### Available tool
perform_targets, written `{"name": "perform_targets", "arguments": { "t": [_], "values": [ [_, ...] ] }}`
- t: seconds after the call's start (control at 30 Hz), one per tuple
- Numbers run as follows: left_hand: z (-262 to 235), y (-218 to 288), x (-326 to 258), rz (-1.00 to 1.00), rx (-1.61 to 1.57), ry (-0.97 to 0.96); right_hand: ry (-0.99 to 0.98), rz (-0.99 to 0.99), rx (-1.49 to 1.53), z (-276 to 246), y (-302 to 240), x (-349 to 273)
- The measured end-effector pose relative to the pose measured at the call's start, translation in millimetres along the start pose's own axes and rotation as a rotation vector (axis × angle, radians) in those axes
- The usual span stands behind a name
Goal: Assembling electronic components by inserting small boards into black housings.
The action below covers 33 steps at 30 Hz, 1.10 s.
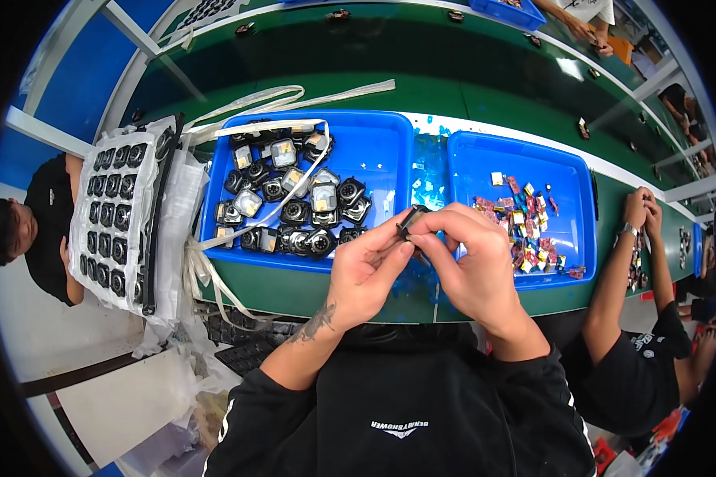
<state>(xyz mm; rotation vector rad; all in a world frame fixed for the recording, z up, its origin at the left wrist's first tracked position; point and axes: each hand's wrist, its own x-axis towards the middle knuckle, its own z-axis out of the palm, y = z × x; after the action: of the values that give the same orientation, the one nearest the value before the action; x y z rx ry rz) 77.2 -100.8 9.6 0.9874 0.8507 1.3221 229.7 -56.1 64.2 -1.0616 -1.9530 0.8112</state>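
In front of my chest, between two blue trays, both my hands meet on a small black part [410, 220]. My left hand [367, 272] pinches it from the left with thumb and fingers. From the other side my right hand [476, 250] grips it, thumb and forefinger at its top; the fingers hide much of its shape. To the left, a blue tray [394, 147] bears many black housings [296, 211], some showing round rims, others pale square inner faces. The right blue tray [469, 163] holds a scattered pile of small red, yellow and white components [525, 226].
Cream straps [250, 126] trail across the left tray. Beside it stands a stack of white moulded trays [111, 211] filled with black parts. Blue scraps [429, 171] lie between the trays. A green conveyor belt [422, 60] runs behind. Co-workers sit left and right [632, 350].
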Motion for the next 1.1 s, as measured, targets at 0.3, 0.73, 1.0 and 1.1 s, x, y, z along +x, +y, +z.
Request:
{"name": "perform_targets", "arguments": {
  "t": [0.3, 0.73, 1.0, 1.1],
  "values": [
    [-4, 0, -6, -0.041, 0.055, 0.007, 0.017, -0.074, -0.11, 3, 0, 2],
    [0, 11, 1, -0.021, -0.178, 0.123, 0.092, 0.292, 0.638, -4, 26, -14],
    [-12, 25, 1, 0.248, 0.696, -0.105, 0.01, 0.342, 0.697, -2, 21, -24],
    [-8, 22, 2, 0.364, 0.706, -0.037, -0.039, 0.353, 0.773, -3, 22, -24]
  ]
}}
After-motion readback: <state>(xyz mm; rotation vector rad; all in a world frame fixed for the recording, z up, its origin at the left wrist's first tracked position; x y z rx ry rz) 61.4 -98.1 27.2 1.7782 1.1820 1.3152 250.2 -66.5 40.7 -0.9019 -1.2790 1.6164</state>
